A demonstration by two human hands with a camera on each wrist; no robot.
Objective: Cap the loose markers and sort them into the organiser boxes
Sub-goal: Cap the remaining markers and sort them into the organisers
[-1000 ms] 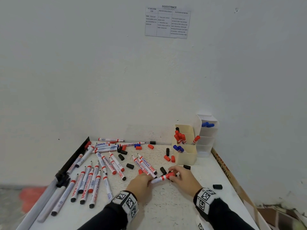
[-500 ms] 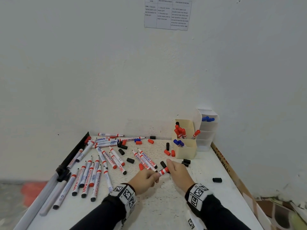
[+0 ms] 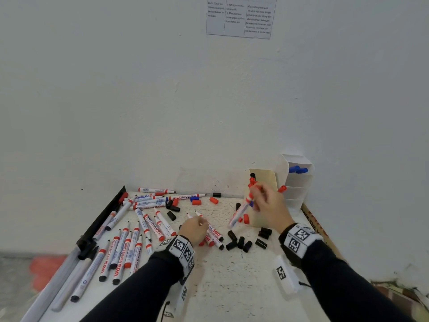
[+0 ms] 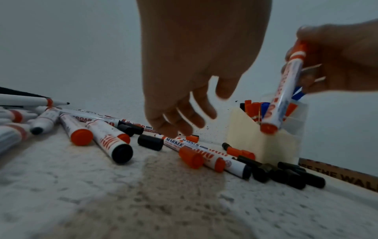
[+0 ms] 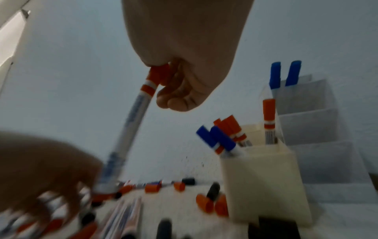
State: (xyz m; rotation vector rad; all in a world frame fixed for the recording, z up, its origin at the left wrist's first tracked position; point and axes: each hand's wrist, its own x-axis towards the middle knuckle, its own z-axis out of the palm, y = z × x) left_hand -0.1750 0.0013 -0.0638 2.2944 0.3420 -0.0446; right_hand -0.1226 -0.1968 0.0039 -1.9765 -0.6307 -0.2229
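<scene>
My head camera looks forward and down from above the white table (image 3: 232,287), taking in much of the wall and both forearms. My left wrist camera sits low over the tabletop, facing past the left hand (image 4: 196,67) toward the cream organiser box (image 4: 263,142). My right wrist camera looks up along the right hand (image 5: 184,53), close to that same box (image 5: 263,182). All three share the box and the scattered markers.

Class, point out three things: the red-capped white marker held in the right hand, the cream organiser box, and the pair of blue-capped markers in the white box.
Red-capped white marker (image 3: 241,211): head view, mid-barrel.
Cream organiser box (image 5: 263,182): right wrist view, front wall.
Pair of blue-capped markers (image 3: 298,169): head view, on the caps.
</scene>
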